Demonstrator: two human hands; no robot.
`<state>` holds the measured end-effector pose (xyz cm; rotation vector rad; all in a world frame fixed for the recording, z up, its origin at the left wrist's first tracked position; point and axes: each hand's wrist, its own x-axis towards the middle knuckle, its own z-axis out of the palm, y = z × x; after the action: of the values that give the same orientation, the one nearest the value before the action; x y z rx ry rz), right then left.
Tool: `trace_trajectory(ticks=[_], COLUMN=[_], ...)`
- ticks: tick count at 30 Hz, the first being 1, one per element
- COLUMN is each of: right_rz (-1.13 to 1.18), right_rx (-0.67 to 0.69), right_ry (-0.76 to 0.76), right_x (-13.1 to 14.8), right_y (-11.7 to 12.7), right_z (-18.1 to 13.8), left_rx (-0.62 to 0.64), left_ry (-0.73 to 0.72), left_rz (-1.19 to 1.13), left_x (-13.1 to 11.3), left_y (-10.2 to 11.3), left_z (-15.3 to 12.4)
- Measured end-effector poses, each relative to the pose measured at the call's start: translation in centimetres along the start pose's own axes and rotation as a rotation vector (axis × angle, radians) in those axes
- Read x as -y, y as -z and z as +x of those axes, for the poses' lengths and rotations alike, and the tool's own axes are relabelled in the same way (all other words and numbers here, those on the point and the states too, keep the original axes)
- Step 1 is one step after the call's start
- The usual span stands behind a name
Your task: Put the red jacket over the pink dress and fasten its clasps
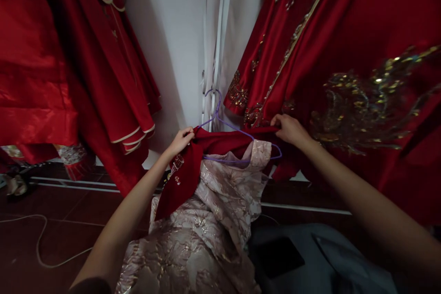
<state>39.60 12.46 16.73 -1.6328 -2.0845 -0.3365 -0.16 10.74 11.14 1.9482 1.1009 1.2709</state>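
Note:
My left hand (pixel 181 140) is closed on the left shoulder of a dark red garment (pixel 193 161) draped over a purple wire hanger (pixel 220 121). My right hand (pixel 289 129) grips the same red cloth at the hanger's right end. A sleeve of the red garment hangs down to the left with small beaded trim. Behind and below it a pale pink brocade garment (pixel 213 220) falls toward me. The hanger's hook points up in front of a white wall corner.
Red satin gowns with cream trim hang at the left (pixel 69 55), and red gowns with gold embroidery at the right (pixel 344 78). A white wall (pixel 179 32) lies between them. A white cable (pixel 41 243) trails on the dark floor. Grey fabric (pixel 327 262) lies at the lower right.

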Motion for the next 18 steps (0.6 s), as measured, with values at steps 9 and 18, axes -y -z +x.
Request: trace_trajectory(ticks=[9,18], right_rz=[-0.005,0.509], right_rx=[0.035,-0.044], right_ry=[-0.095,-0.169], right_x=[3.0,5.0], right_y=[2.3,1.0], right_z=[-7.1,-7.9], left_rx=[-0.073,-0.111], left_ry=[-0.141,-0.197], left_rz=[0.293,0.370], left_x=[0.6,0.2], left_y=[-0.3,-1.4], left_z=[-0.9,-1.5])
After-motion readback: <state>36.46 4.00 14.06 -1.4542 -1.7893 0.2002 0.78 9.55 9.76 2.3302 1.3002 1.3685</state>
